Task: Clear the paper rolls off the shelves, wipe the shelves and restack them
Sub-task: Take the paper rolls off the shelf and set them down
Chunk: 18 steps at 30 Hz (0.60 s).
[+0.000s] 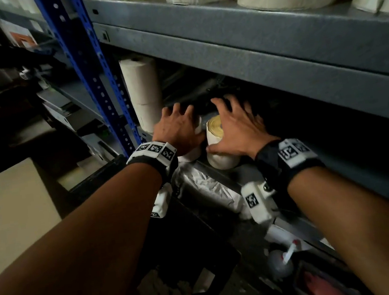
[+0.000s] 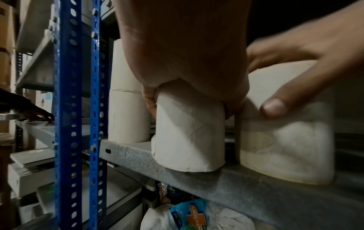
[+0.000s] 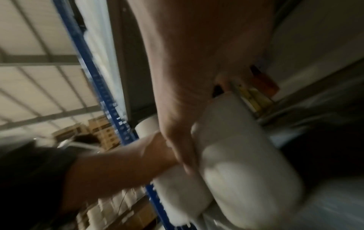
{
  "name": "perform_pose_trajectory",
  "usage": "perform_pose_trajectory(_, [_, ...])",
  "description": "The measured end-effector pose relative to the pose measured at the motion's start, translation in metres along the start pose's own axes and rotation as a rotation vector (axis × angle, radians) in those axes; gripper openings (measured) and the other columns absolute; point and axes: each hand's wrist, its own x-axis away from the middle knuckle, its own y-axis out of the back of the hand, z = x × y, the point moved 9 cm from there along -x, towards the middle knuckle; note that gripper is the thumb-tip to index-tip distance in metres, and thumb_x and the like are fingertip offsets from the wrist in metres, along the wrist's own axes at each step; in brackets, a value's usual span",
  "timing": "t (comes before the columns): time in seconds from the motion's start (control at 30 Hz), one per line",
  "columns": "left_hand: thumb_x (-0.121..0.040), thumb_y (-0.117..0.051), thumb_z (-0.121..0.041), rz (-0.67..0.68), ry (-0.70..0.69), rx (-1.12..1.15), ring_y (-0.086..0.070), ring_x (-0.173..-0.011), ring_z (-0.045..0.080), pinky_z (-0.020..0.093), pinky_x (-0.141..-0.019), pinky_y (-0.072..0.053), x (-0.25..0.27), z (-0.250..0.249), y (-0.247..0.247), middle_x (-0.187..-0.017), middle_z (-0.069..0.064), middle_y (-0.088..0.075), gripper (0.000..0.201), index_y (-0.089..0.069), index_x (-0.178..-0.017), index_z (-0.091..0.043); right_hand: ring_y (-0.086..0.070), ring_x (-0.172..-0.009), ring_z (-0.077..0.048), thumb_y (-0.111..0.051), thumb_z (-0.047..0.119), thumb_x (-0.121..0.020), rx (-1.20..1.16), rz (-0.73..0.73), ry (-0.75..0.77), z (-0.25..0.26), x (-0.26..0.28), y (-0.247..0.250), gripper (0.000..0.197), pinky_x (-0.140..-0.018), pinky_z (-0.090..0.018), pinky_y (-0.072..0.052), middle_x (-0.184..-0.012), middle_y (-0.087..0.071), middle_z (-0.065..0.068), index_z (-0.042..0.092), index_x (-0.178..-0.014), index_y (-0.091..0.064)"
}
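Narrow paper roll (image 2: 189, 132) gripped from above by left hand (image 1: 176, 130), wider roll (image 1: 220, 144) just right clasped by right hand (image 1: 238, 129), "Savlon" partly read on packet (image 2: 192, 216) below shelf (image 2: 256, 194).

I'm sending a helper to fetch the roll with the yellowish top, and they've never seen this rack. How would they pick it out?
Find the blue upright, then the grey shelf to its right. Two short rolls stand at its front edge. Take the right-hand roll, under the right hand: its top shows yellowish windings, and it is wider than the narrower roll beside it.
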Motion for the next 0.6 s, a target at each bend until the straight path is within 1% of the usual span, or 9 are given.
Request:
perform_pose_trajectory(0.07, [-0.087, -0.06, -0.069, -0.001, 0.002, -0.005, -0.041, -0.133, 0.042, 0.055, -0.09, -0.053, -0.001, 0.001, -0.001, -0.142, 0.012, -0.044, 0.076, -0.04, -0.146, -0.026, -0.037, -0.142, -0.041, -0.088, 0.061, -0.064, 0.015, 0.135, -0.015, 0.001, -0.011, -0.012, 0.109, -0.108, -0.056, -0.04, -0.154, -0.034, -0.009, 0.031, -0.151, -0.03])
perform_pose_trajectory(0.1, [-0.086, -0.061, -0.07, -0.004, -0.002, -0.005, -0.041, -0.133, 0.042, 0.055, -0.09, -0.052, -0.002, 0.001, -0.001, -0.142, 0.012, -0.044, 0.077, -0.04, -0.145, -0.025, -0.042, -0.138, -0.04, -0.087, 0.062, -0.065, 0.024, 0.163, -0.021, 0.001, -0.012, -0.015, 0.102, -0.107, -0.053, -0.042, -0.147, -0.04, -0.009, 0.028, -0.147, -0.035])
perform_pose_trajectory(0.13, [-0.086, -0.061, -0.071, -0.004, -0.001, -0.007, -0.042, -0.132, 0.042, 0.054, -0.089, -0.052, -0.002, 0.0, -0.001, -0.141, 0.012, -0.045, 0.077, -0.041, -0.144, -0.025, -0.045, -0.135, -0.04, -0.087, 0.062, -0.066, 0.032, 0.174, -0.035, 0.0, -0.01, -0.016, 0.099, -0.106, -0.05, -0.043, -0.144, -0.043, -0.01, 0.026, -0.144, -0.037])
perform_pose_trajectory(0.23, [-0.084, -0.064, -0.073, -0.004, 0.003, -0.02, -0.043, -0.131, 0.042, 0.054, -0.088, -0.053, 0.0, 0.001, 0.0, -0.14, 0.011, -0.045, 0.076, -0.042, -0.14, -0.026, -0.048, -0.133, -0.04, -0.087, 0.061, -0.066, 0.056, 0.203, -0.086, -0.011, 0.011, -0.007, 0.097, -0.104, -0.046, -0.044, -0.142, -0.043, -0.01, 0.023, -0.141, -0.038])
perform_pose_trajectory(0.3, [-0.085, -0.066, -0.071, -0.002, -0.009, -0.027, -0.043, -0.13, 0.043, 0.055, -0.088, -0.054, 0.0, -0.001, 0.001, -0.14, 0.012, -0.045, 0.076, -0.042, -0.14, -0.025, -0.049, -0.131, -0.04, -0.087, 0.06, -0.066, 0.088, 0.243, -0.12, -0.026, 0.036, -0.002, 0.091, -0.101, -0.045, -0.045, -0.138, -0.043, -0.009, 0.023, -0.135, -0.04])
perform_pose_trajectory(0.37, [-0.086, -0.066, -0.07, 0.006, -0.01, -0.026, -0.042, -0.13, 0.043, 0.056, -0.088, -0.054, 0.001, -0.001, 0.001, -0.141, 0.012, -0.044, 0.076, -0.041, -0.141, -0.025, -0.049, -0.129, -0.041, -0.086, 0.06, -0.068, 0.108, 0.267, -0.153, -0.045, 0.066, 0.001, 0.09, -0.101, -0.047, -0.045, -0.138, -0.043, -0.009, 0.022, -0.133, -0.038])
perform_pose_trajectory(0.47, [-0.085, -0.068, -0.069, 0.007, 0.016, -0.046, -0.043, -0.132, 0.044, 0.056, -0.086, -0.052, -0.001, -0.001, 0.002, -0.142, 0.011, -0.043, 0.077, -0.039, -0.142, -0.028, -0.046, -0.128, -0.044, -0.08, 0.064, -0.071, 0.132, 0.226, -0.207, -0.066, 0.097, 0.002, 0.094, -0.101, -0.052, -0.047, -0.141, -0.04, -0.009, 0.022, -0.139, -0.032])
perform_pose_trajectory(0.6, [-0.083, -0.069, -0.071, 0.052, 0.08, -0.08, -0.045, -0.131, 0.045, 0.051, -0.082, -0.048, -0.004, 0.004, 0.0, -0.144, 0.008, -0.041, 0.079, -0.035, -0.144, -0.033, -0.044, -0.128, -0.048, -0.077, 0.065, -0.072, 0.126, 0.181, -0.225, -0.067, 0.099, -0.001, 0.094, -0.1, -0.055, -0.047, -0.142, -0.039, -0.012, 0.019, -0.14, -0.032])
